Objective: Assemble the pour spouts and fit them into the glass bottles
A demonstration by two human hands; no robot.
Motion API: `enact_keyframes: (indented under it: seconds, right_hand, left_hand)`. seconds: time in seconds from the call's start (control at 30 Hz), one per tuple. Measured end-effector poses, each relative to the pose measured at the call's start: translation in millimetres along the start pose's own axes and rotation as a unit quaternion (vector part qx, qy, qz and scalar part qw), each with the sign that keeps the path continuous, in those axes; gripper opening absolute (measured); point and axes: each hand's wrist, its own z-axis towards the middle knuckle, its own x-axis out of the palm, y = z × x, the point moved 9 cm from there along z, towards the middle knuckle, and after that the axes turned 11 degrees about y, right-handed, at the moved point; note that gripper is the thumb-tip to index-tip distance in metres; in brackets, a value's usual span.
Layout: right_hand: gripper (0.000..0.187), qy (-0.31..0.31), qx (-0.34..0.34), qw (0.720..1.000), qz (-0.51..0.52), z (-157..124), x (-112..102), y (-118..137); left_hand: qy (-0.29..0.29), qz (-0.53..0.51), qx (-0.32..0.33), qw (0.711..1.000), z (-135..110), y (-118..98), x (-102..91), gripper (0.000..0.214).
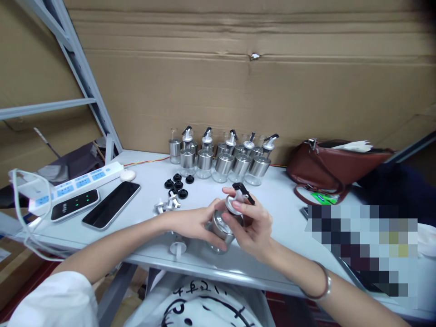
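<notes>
Near the table's front edge, my left hand [204, 227] is wrapped round a glass oil bottle [223, 229] with a brushed-metal sleeve. The fingers of my right hand [254, 222] grip the silver pour spout [235, 204] with its black lever, at the top of this bottle. Whether the spout is fully seated on the neck is hidden by my fingers. Left of my hands lie several black caps [177, 184] and a few white and silver spout parts [167, 203]. One pale disc-shaped part [177, 248] sits close to my left forearm.
Several oil bottles [225, 167] stand in rows at the back, the front ones with spouts. A power strip [83, 181], a phone [111, 205] and a small black device [75, 205] are at left. A brown handbag [337, 165] stands at right, behind a blurred patch.
</notes>
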Motion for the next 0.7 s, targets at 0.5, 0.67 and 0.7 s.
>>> enact_keyframes:
  seconds: [0.5, 0.67, 0.7]
  right_hand:
    - [0.047, 0.007, 0.022, 0.999, 0.024, 4.2, -15.3, -15.5]
    - [0.034, -0.082, 0.046, 0.996, 0.005, 0.8, -43.9, -30.3]
    - [0.033, -0.093, 0.055, 0.994, 0.004, -0.1, -47.3, -34.7]
  left_hand:
    - [-0.146, 0.080, 0.025, 0.986, -19.1, -0.9, -37.3, 0.071]
    - [-0.463, 0.069, 0.109, 0.877, -74.1, -9.1, -106.7, 0.071]
    - [-0.522, 0.076, 0.104, 0.843, -88.1, -5.8, -119.6, 0.070]
